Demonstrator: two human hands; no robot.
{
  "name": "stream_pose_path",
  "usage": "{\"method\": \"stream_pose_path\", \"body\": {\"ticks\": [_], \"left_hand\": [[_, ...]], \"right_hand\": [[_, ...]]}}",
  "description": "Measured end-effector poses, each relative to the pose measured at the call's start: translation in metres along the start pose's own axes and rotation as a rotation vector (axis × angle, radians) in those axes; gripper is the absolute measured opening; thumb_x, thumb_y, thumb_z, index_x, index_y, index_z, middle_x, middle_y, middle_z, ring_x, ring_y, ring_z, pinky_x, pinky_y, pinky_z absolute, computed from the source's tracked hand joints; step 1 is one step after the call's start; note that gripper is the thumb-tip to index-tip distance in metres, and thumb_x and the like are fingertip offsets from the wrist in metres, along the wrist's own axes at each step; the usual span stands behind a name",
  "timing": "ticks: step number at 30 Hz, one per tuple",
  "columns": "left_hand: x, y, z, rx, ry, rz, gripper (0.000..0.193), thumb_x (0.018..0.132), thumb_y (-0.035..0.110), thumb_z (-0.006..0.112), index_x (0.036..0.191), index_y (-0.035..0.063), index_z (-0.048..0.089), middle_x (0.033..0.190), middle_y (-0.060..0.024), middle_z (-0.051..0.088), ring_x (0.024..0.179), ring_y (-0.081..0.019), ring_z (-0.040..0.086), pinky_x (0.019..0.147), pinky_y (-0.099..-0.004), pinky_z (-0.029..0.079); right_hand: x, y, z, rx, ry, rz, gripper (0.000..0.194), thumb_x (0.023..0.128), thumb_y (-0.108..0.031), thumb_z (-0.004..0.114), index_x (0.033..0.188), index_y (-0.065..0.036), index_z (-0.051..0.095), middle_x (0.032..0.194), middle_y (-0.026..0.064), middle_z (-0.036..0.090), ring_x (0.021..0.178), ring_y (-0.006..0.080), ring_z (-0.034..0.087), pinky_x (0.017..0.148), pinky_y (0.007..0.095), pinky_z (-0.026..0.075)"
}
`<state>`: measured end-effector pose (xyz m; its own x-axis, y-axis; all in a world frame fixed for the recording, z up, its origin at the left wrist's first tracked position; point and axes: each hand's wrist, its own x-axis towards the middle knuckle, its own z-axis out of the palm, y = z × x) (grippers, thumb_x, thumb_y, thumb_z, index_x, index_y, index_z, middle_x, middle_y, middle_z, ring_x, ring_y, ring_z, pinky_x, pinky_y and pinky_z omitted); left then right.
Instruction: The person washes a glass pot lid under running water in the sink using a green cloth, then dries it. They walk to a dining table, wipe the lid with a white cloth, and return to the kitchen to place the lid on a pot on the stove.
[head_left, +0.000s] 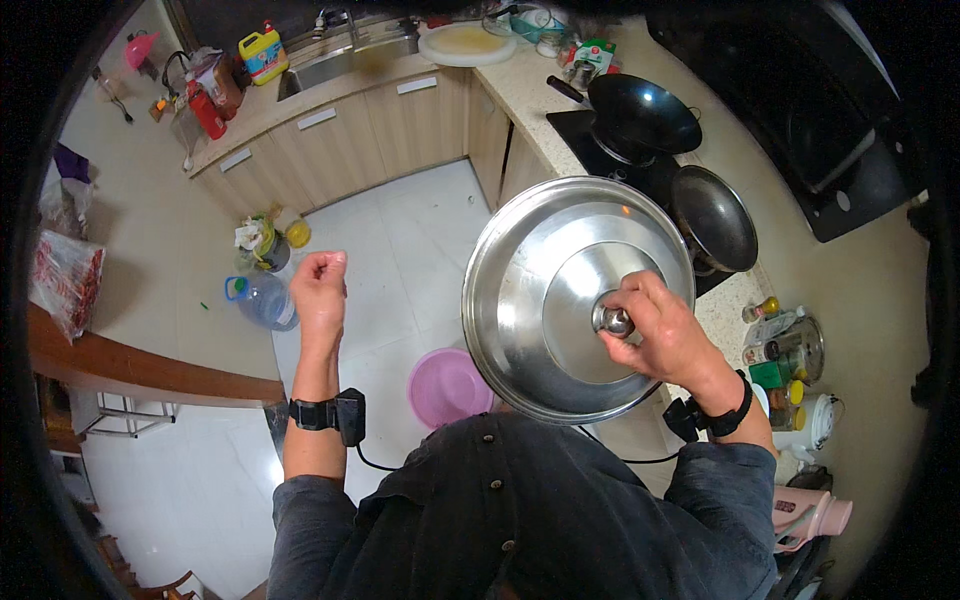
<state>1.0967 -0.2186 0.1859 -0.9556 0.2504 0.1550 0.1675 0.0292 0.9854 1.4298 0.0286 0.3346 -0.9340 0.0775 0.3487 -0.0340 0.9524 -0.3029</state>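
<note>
My right hand (660, 330) grips the round metal knob (616, 321) of a large stainless steel pot lid (517, 300), which is raised before my body. Behind the lid's upper right side, a black wok (645, 112) rests on the black gas hob (574, 135). Next to it a dark frying pan (716, 217) leans at a tilt near the wall. To the left, my left hand (321, 289) is held in the air above the floor, its fingers curled closed with nothing visible in them.
A pink plastic basin (450, 386) is on the floor below the lid. Near the left wall stand a large water bottle (262, 300) and a waste bin (274, 251). A steel sink (345, 67) and a round cutting board (469, 45) lie along the far counter. Jars (787, 405) line the right counter.
</note>
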Motion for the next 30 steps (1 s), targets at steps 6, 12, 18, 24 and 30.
{"method": "stream_pose_path", "body": {"ticks": [6, 12, 18, 24, 30], "left_hand": [[0.021, -0.058, -0.056, -0.426, 0.135, -0.6, 0.008, 0.088, 0.002, 0.057, 0.096, 0.0039, 0.059, 0.076, -0.0036, 0.06, 0.061, -0.0132, 0.057, 0.053, -0.026, 0.05], [-0.001, -0.103, -0.09, -0.535, 0.095, -0.705, 0.01, 0.09, 0.004, 0.056, 0.099, 0.004, 0.06, 0.08, -0.0069, 0.064, 0.064, -0.0155, 0.06, 0.058, -0.0285, 0.053], [-0.018, -0.076, -0.087, -0.563, -0.018, -0.761, 0.018, 0.092, 0.013, 0.059, 0.104, 0.0, 0.06, 0.091, -0.0135, 0.068, 0.076, -0.0197, 0.067, 0.064, -0.0317, 0.057], [-0.034, 0.004, -0.023, -0.462, -0.366, -0.508, 0.034, 0.097, 0.025, 0.055, 0.115, -0.0041, 0.055, 0.101, -0.0184, 0.066, 0.085, -0.0247, 0.068, 0.075, -0.0345, 0.058], [-0.04, 0.027, -0.009, -0.499, -0.473, -0.491, 0.038, 0.099, 0.027, 0.053, 0.116, -0.0058, 0.053, 0.103, -0.0185, 0.065, 0.085, -0.0239, 0.068, 0.075, -0.0326, 0.057]], "right_hand": [[0.003, 0.009, 0.003, 0.032, 0.012, 0.011, 0.035, 0.072, -0.009, 0.076, 0.102, -0.004, 0.059, 0.099, 0.0138, 0.055, 0.079, 0.0291, 0.062, 0.066, 0.0356, 0.053], [0.01, 0.02, 0.002, 0.131, 0.048, 0.093, 0.035, 0.072, -0.008, 0.076, 0.102, -0.004, 0.058, 0.099, 0.0129, 0.054, 0.081, 0.027, 0.062, 0.069, 0.0329, 0.053], [0.018, 0.017, 0.007, 0.103, 0.042, 0.036, 0.034, 0.072, -0.008, 0.076, 0.1, -0.004, 0.058, 0.098, 0.0135, 0.054, 0.083, 0.0271, 0.062, 0.069, 0.0333, 0.053], [0.031, -0.002, 0.02, 0.162, -0.014, -0.034, 0.033, 0.072, -0.009, 0.076, 0.1, -0.003, 0.059, 0.096, 0.0132, 0.055, 0.083, 0.0277, 0.062, 0.069, 0.0334, 0.053], [0.042, -0.005, 0.029, 0.161, -0.001, -0.019, 0.032, 0.072, -0.009, 0.075, 0.099, -0.004, 0.059, 0.095, 0.0123, 0.054, 0.081, 0.0277, 0.059, 0.069, 0.0342, 0.051]]}}
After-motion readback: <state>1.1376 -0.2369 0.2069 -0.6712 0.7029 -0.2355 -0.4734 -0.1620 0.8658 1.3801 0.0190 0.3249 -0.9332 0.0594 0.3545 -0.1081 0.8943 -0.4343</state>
